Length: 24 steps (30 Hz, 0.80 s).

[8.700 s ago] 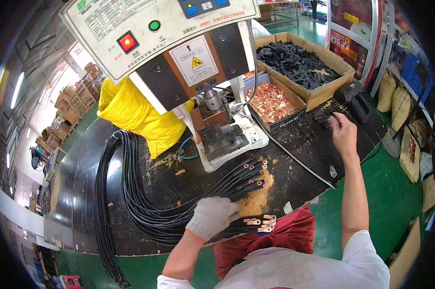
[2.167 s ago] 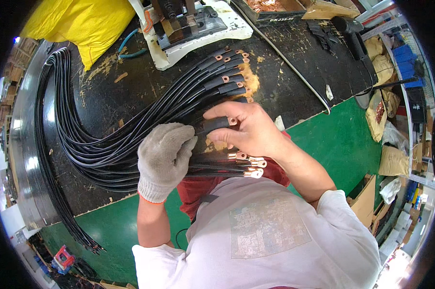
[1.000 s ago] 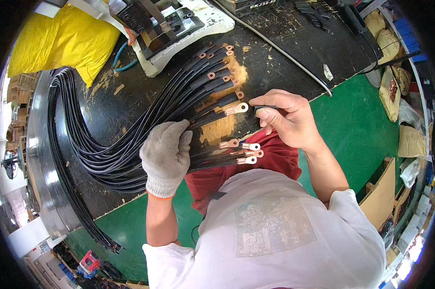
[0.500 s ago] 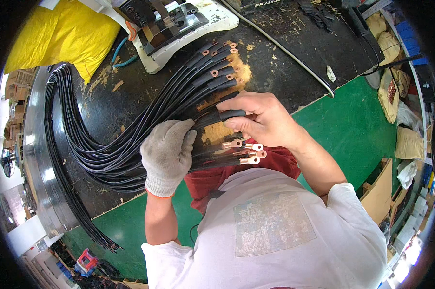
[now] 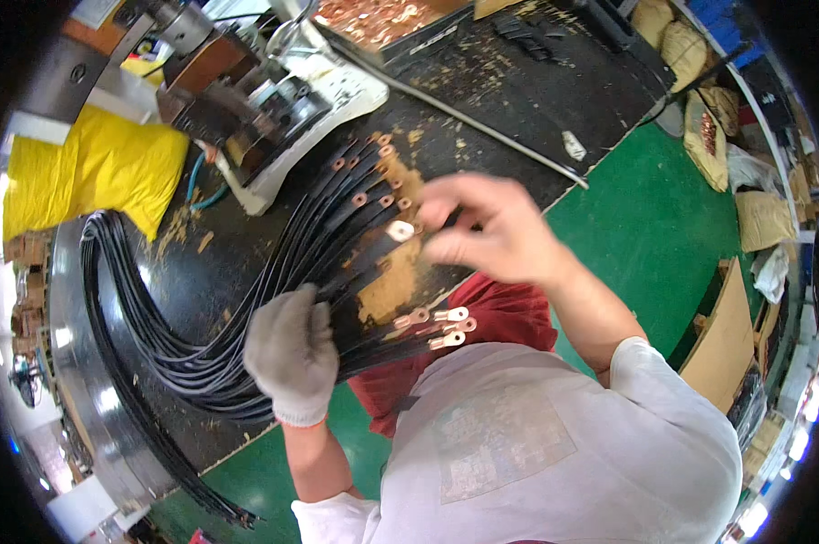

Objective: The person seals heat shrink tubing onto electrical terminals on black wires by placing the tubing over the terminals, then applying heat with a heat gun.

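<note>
Cables (image 5: 292,258): likely springy, weighty; grasp behind copper lugs (image 5: 444,315) | left hand (image 5: 292,354): gloved, curled around cables | right hand (image 5: 496,231): far, blurred, grip unclear

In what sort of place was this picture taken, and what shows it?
Probably a cable-assembly workshop: black cables with copper ring lugs lie bunched near a press-like machine, and an open box holds loose copper pieces.
</note>
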Tool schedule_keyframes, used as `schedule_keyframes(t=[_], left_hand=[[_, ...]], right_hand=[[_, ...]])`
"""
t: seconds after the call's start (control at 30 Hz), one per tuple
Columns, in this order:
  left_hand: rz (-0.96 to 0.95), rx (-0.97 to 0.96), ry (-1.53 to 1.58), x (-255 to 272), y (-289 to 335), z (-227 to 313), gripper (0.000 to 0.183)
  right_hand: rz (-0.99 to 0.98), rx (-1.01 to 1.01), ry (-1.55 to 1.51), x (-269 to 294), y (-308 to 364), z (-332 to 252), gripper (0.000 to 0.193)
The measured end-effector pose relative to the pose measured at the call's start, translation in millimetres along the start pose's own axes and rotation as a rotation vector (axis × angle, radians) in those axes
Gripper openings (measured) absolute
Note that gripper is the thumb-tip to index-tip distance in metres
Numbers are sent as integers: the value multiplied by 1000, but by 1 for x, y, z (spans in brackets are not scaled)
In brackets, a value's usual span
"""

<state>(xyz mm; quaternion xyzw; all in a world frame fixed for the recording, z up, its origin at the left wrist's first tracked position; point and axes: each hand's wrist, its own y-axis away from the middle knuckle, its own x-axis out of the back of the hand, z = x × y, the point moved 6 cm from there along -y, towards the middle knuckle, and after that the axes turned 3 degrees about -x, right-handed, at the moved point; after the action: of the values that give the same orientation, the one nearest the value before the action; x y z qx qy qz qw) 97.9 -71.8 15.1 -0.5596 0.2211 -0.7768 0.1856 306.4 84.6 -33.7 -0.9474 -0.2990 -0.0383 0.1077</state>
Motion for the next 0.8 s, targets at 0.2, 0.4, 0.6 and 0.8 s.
schedule_keyframes(t=[0.2, 0.4, 0.6, 0.8], left_hand=[[27, 81, -144, -4, -15, -13, 18], [-294, -24, 35, 3, -16, 15, 16], [-714, 26, 52, -10, 1, 19, 23], [-739, -132, 183, -13, 0, 27, 24]], right_hand=[[523, 25, 673, 171, -67, 15, 25], [507, -102, 1226, 232, -121, 30, 30], [529, -101, 1150, 229, -124, 45, 26], [604, 16, 814, 218, -85, 23, 21]])
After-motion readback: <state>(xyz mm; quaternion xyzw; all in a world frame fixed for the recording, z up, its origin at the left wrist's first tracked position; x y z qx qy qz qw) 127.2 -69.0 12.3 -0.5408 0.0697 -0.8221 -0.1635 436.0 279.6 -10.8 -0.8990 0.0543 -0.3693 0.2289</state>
